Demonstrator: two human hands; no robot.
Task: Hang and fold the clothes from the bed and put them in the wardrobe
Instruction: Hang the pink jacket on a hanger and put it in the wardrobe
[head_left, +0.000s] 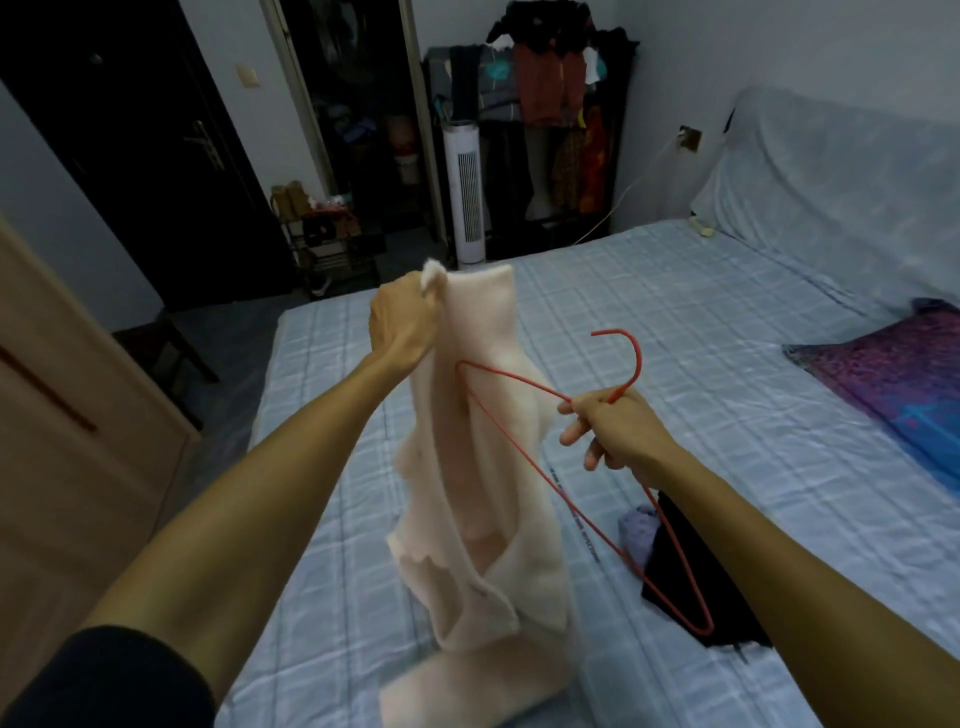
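Observation:
My left hand (402, 325) grips the top edge of a pale pink fluffy garment (488, 493) and holds it up over the bed (701, 322); its lower end lies crumpled on the sheet. My right hand (613, 423) holds a red wire hanger (524, 382) just below its hook. One tip of the hanger rests against the garment near its upper part, the other tip points down to the right. A black garment (685, 566) and a small lilac one (636, 530) lie on the bed under my right forearm.
A purple patterned pillow (898, 374) lies at the right edge of the bed. An open clothes rack (550, 104) full of hanging clothes stands at the far wall beside a white tower fan (466, 192). A wooden wardrobe door (67, 415) is at the left.

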